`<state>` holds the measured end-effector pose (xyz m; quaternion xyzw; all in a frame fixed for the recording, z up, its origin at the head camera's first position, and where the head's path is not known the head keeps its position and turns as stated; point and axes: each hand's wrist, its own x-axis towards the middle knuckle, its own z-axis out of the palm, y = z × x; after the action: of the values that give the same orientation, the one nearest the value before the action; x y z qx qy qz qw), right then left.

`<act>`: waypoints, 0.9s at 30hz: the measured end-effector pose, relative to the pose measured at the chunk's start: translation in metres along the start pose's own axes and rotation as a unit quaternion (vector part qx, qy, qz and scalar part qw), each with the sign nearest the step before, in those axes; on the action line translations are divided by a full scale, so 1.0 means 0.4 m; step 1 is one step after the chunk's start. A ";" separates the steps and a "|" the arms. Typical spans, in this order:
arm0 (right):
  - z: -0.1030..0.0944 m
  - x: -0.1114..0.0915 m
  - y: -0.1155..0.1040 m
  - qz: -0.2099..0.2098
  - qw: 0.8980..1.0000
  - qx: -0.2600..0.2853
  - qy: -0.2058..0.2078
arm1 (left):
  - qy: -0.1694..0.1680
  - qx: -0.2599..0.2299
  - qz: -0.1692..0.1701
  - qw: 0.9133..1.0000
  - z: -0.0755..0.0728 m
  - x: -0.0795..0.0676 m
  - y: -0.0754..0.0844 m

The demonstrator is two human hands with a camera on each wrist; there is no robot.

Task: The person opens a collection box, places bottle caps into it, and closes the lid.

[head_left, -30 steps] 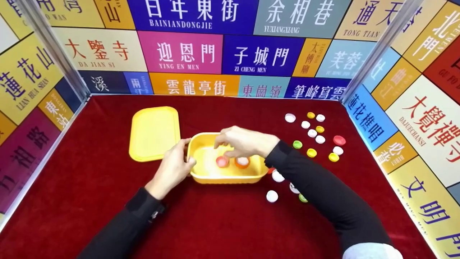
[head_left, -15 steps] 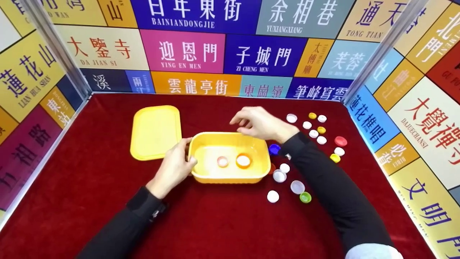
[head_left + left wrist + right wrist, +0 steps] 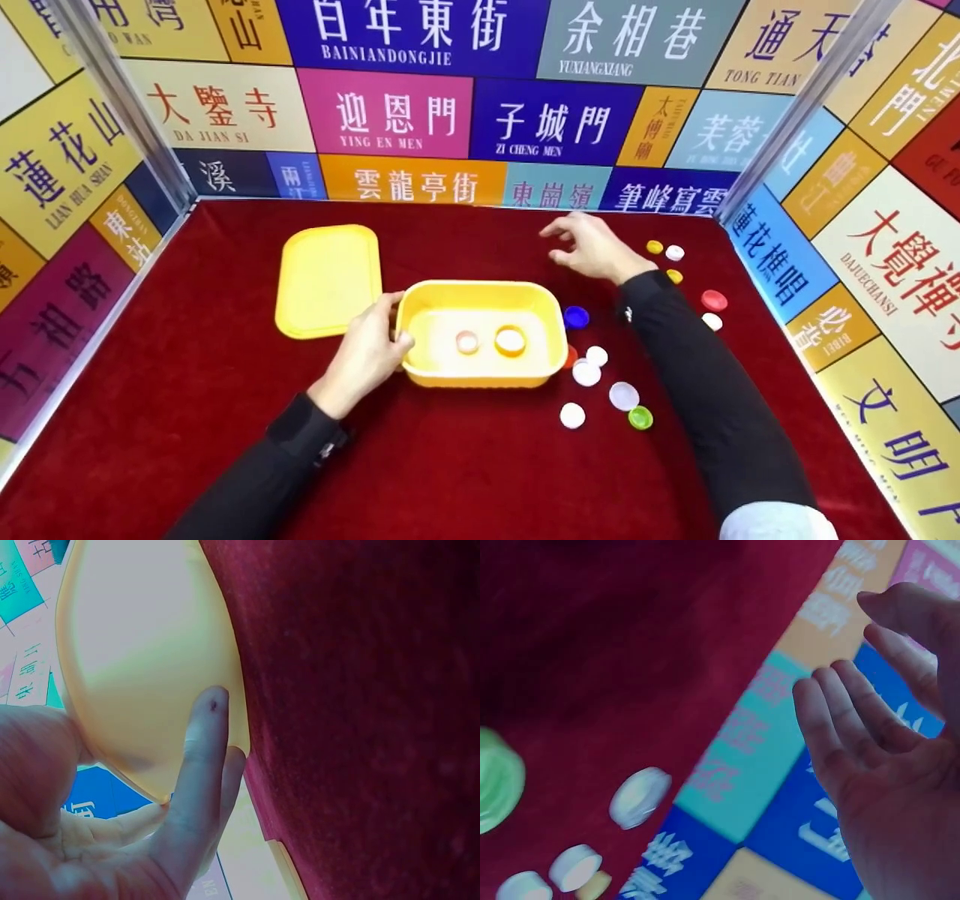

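Observation:
A yellow plastic box (image 3: 480, 379) without its lid stands mid-table; a pinkish cap (image 3: 466, 342) and an orange cap with a white middle (image 3: 510, 340) lie inside. My left hand (image 3: 367, 349) grips the box's left end, thumb over the rim. In the left wrist view its fingers (image 3: 202, 765) press against the box wall (image 3: 142, 675). Past the box's far right corner, my right hand (image 3: 589, 244) hovers over the cloth, holding nothing, its fingers loosely bent. In the right wrist view a white cap (image 3: 640, 797) and a green cap (image 3: 499, 780) lie near that hand.
The yellow lid (image 3: 328, 281) lies flat behind the left hand. Right of the box are a blue cap (image 3: 576, 317), a green cap (image 3: 640, 418) and several white ones. Farther right lies a red cap (image 3: 714, 301). Printed panels (image 3: 382, 112) wall the red cloth at back and sides.
My right hand has left the inside of the box and moved right and away, over the cloth toward the far caps. The left hand keeps its grip on the box.

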<state>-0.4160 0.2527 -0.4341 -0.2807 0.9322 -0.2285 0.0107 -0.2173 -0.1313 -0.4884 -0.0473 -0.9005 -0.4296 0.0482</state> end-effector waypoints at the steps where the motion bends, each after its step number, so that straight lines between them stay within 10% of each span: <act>1: 0.000 -0.003 0.016 0.009 1.000 -0.001 0.003 | 0.000 0.001 0.001 1.000 -0.001 0.001 0.001; 16: 0.003 -0.064 0.158 0.151 0.988 -0.026 -0.031 | -0.002 0.004 0.007 1.000 0.003 0.000 0.001; 27: 0.009 -0.063 0.175 0.146 0.988 -0.030 -0.036 | 0.001 0.010 0.005 1.000 -0.002 0.001 -0.002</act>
<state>-0.4306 0.3159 -0.4703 -0.1498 0.9685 -0.1864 0.0690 -0.2178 -0.1322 -0.4884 -0.0509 -0.9042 -0.4208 0.0521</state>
